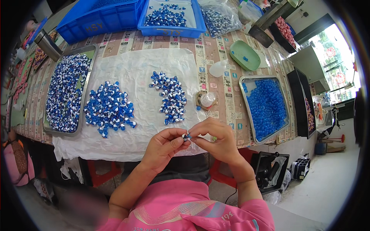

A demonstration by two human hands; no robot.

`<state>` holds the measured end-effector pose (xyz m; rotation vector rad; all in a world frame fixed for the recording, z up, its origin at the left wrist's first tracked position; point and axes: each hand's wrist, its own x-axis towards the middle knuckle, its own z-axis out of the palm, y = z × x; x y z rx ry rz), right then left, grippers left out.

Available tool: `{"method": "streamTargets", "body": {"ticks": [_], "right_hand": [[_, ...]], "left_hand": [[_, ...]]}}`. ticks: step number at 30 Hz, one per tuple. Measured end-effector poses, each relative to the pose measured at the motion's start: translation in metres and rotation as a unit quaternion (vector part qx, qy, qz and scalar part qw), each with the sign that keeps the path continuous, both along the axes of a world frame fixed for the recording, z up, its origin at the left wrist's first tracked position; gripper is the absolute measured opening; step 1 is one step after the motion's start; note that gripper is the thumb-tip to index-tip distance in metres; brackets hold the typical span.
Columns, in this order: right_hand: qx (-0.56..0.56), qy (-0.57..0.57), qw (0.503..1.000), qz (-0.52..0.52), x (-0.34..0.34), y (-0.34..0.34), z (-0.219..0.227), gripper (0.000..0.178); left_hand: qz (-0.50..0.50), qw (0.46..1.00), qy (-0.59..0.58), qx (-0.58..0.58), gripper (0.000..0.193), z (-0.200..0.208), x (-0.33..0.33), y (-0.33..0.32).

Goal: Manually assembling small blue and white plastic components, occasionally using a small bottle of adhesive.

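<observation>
At the table's near edge, my left hand (163, 148) pinches a small blue-and-white bead-like piece (186, 136) between thumb and fingertips. My right hand (217, 139) meets it from the other side, its thumb and forefinger closed on the same piece. Fine detail between the fingertips is too small to make out. Beyond my hands, a curved heap of blue-and-white pieces (173, 101) lies on white paper (146, 115). A wider heap of similar pieces (109, 109) sits to its left. Right of the curved heap stands a small clear bottle (207, 99).
A metal tray (85, 82) at left is full of blue-and-white pieces. The right-hand metal tray (251, 125) holds plain blue beads. Blue bins (171, 32) stand at the back. A green dish (236, 50) and a white squeeze bottle (219, 68) are at back right, near a black tray (298, 100).
</observation>
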<state>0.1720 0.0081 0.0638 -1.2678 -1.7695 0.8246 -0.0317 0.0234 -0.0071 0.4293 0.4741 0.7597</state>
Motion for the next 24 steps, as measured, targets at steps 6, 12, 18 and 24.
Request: {"method": "streamTargets", "body": {"ticks": [6, 12, 18, 24], "right_hand": [[-0.004, -0.011, 1.000, 0.016, -0.001, 0.000, -0.004, 0.023], [0.005, -0.005, 1.000, 0.028, 0.000, 0.003, -0.004, 0.021], [-0.034, 0.027, 0.998, 0.051, 0.008, 0.004, -0.006, 0.016], [-0.083, 0.058, 0.991, 0.083, 0.016, 0.004, -0.005, 0.014]], "left_hand": [[-0.004, 1.000, -0.003, 0.013, 0.024, -0.001, 0.000, 0.001], [-0.008, 1.000, 0.013, 0.009, 0.022, -0.002, -0.003, 0.001], [-0.007, 0.999, 0.031, 0.008, 0.019, 0.000, 0.000, -0.002], [-0.028, 0.999, 0.027, -0.005, 0.017, -0.001, 0.000, -0.001]]}}
